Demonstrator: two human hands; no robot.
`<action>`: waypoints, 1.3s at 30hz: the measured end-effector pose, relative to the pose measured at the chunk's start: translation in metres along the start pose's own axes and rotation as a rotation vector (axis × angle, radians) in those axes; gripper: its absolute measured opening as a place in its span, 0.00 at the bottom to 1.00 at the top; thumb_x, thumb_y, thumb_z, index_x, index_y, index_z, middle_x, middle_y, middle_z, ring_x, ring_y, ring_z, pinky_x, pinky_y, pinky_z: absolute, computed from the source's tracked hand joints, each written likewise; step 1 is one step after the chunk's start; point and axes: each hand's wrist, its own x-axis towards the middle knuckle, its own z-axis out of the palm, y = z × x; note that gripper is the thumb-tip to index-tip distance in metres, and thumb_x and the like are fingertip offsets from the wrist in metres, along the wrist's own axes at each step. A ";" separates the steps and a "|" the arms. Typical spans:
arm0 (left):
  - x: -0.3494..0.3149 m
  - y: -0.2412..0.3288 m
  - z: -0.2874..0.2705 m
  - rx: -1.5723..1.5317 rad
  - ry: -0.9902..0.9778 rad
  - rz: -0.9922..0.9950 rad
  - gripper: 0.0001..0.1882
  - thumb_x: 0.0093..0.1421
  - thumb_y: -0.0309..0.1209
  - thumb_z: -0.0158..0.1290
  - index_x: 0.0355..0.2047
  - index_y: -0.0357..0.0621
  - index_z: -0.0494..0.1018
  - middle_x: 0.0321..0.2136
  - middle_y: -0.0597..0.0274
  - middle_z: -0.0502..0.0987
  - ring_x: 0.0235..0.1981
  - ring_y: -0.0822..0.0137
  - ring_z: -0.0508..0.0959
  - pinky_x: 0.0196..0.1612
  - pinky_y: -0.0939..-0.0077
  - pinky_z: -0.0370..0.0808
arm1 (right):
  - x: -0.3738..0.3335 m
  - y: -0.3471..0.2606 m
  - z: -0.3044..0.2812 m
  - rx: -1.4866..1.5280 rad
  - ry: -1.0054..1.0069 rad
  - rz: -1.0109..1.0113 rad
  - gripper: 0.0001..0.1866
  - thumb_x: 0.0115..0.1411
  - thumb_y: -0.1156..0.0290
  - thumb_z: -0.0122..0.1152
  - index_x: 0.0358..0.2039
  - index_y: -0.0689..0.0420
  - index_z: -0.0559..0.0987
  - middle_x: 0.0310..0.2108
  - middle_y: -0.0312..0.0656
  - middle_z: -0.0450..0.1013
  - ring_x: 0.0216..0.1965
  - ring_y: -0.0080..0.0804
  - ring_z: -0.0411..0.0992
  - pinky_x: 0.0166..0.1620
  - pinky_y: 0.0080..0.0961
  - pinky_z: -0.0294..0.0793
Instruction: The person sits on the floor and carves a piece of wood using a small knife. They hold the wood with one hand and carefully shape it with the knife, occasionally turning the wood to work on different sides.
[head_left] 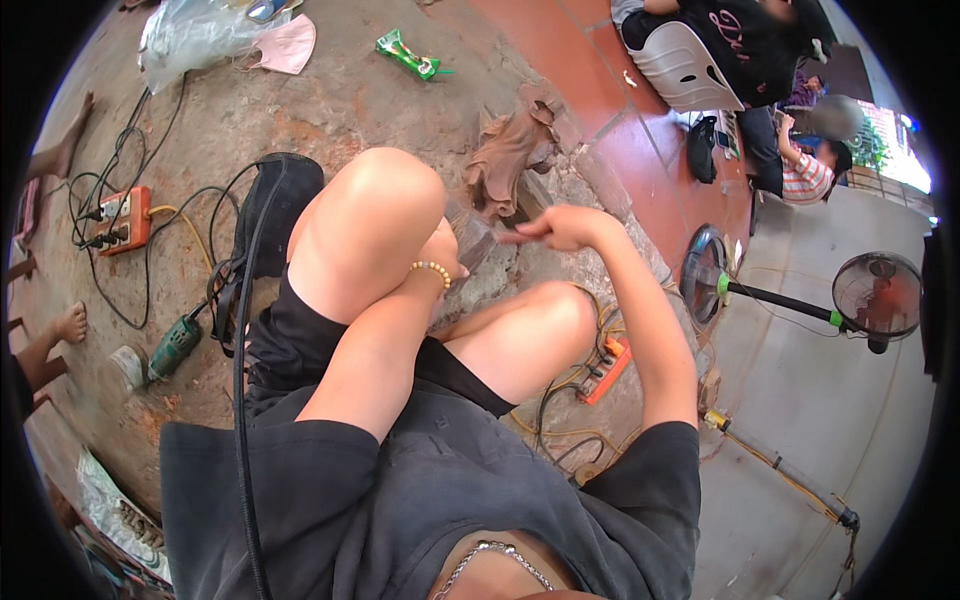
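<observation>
My left hand [446, 251], with a beaded bracelet at the wrist, is between my knees and partly hidden by my raised left knee. It is closed against a grey-brown block [472, 238], though most of its fingers do not show. Across from it, my right hand [563, 228] is just right of the block, its fingers stretched toward it and slightly blurred. Nothing shows clearly in that hand. Beyond both hands lies a brown carved piece [508, 158] with a wavy, folded surface.
An orange power strip [122, 220] with tangled black cables and a green power tool [174, 347] lie at left. Another orange strip [606, 372] is by my right knee. A standing fan [876, 292], white chair [682, 68] and seated people are at right. Bare feet show at left.
</observation>
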 end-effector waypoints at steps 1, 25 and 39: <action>-0.001 0.002 0.002 0.013 -0.017 0.011 0.59 0.29 0.41 0.63 0.52 0.37 0.32 0.52 0.49 0.40 0.53 0.48 0.45 0.43 0.40 0.56 | -0.011 0.007 0.002 -0.113 -0.048 -0.049 0.24 0.42 0.78 0.44 0.43 0.45 0.67 0.37 0.48 0.67 0.36 0.35 0.68 0.40 0.26 0.64; -0.002 -0.002 0.005 0.026 -0.050 0.036 0.62 0.28 0.44 0.63 0.51 0.36 0.29 0.52 0.47 0.41 0.53 0.46 0.45 0.45 0.45 0.55 | 0.008 -0.024 0.005 -0.057 0.400 0.201 0.25 0.40 0.69 0.51 0.43 0.38 0.66 0.37 0.45 0.67 0.38 0.39 0.66 0.41 0.29 0.65; -0.004 0.005 0.003 -0.009 0.090 -0.074 0.60 0.27 0.41 0.63 0.52 0.42 0.32 0.53 0.51 0.40 0.52 0.50 0.46 0.43 0.41 0.55 | -0.022 0.033 0.069 0.467 0.826 0.255 0.20 0.46 0.67 0.49 0.43 0.50 0.67 0.39 0.46 0.65 0.42 0.41 0.63 0.44 0.29 0.61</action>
